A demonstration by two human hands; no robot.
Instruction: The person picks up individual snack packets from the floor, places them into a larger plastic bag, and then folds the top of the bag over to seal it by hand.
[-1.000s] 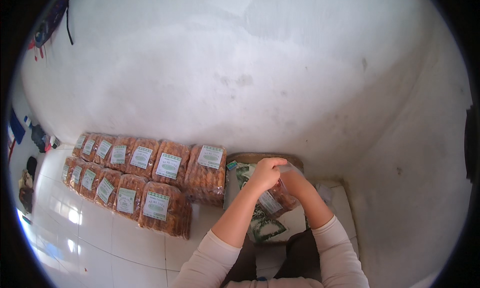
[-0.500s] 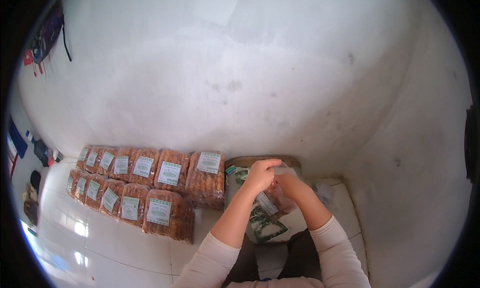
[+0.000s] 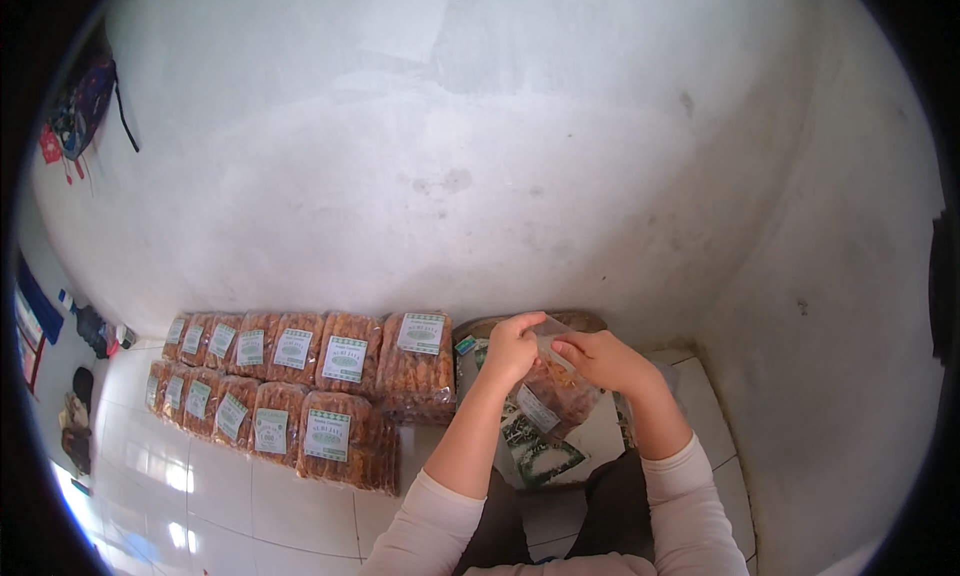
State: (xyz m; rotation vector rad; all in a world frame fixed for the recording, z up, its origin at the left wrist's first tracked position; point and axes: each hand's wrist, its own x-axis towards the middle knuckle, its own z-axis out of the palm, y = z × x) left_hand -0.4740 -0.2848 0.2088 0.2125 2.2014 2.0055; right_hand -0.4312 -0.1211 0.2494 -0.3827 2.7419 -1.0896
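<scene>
A clear plastic bag of brown snacks (image 3: 562, 394) with a pale label hangs tilted between my hands. My left hand (image 3: 514, 348) pinches its top edge at the left, the index finger stretched along the rim. At the top right of the bag, my right hand (image 3: 603, 360) is closed on the plastic, thumb toward the middle. Beneath the bag is a tray-like surface with a brown rim (image 3: 578, 321). Green-and-white printed packaging (image 3: 528, 446) lies on it, partly covered by the bag and my left arm.
Filled snack bags with labels stand in two rows on the tiled floor to the left; the closest are a back-row bag (image 3: 417, 361) and a front-row bag (image 3: 335, 441). A white wall (image 3: 600, 176) rises behind, meeting another at the right. Dark bags (image 3: 85, 106) hang far left.
My right hand has turned and shifted outward along the bag's top, so its thumb now shows. More of the bag's contents is visible. The whole view has shifted slightly.
</scene>
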